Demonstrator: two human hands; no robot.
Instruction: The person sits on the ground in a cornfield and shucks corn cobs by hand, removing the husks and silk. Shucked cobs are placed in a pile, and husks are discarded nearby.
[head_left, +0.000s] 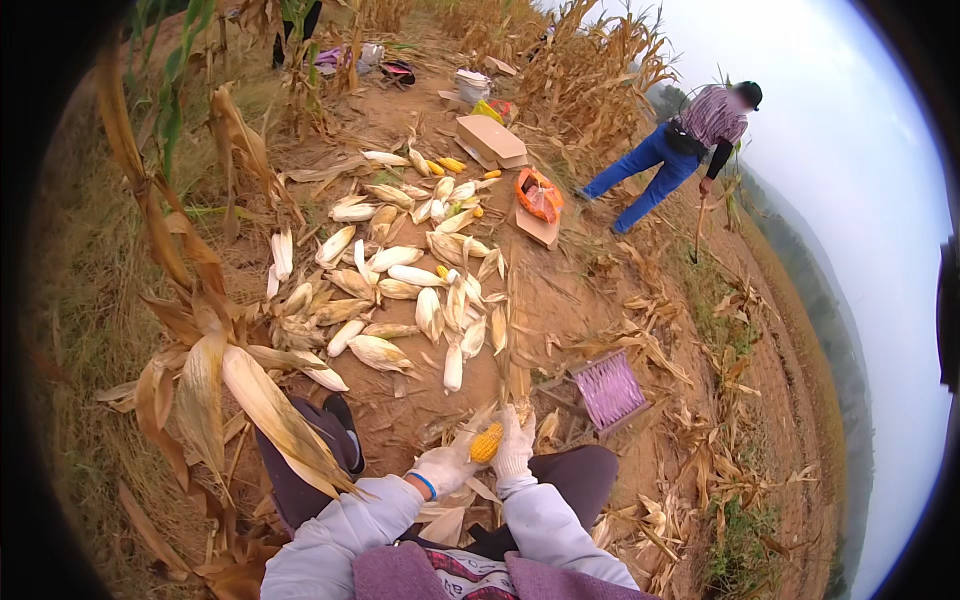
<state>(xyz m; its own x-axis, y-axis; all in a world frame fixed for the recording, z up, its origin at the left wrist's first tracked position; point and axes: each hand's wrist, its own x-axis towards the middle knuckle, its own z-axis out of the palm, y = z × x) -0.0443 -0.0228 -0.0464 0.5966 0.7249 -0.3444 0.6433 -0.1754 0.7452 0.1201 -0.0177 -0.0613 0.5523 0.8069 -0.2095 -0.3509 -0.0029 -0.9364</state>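
Note:
A yellow corn cob (486, 443) with bared kernels lies between my two hands, above my lap. My left hand (444, 468), in a white knit glove with a blue band at the wrist, holds its lower left side along with pale husk leaves. On the other side my right hand (514, 442), gloved the same way, grips the cob's right end, where dry husk sticks up past the fingers. Both sets of fingers are partly hidden. In front of my knees many husk-covered corn ears (379, 352) are spread over bare soil. Loose husks (447, 525) rest beneath my hands.
A standing dry cornstalk (172, 262) with a hanging ear (277, 412) crowds my left. To the right is a folding stool (609, 390) with purple webbing. Further off are an orange bag (538, 196), a cardboard box (491, 139) and a person (682, 146) holding a long-handled tool (699, 229).

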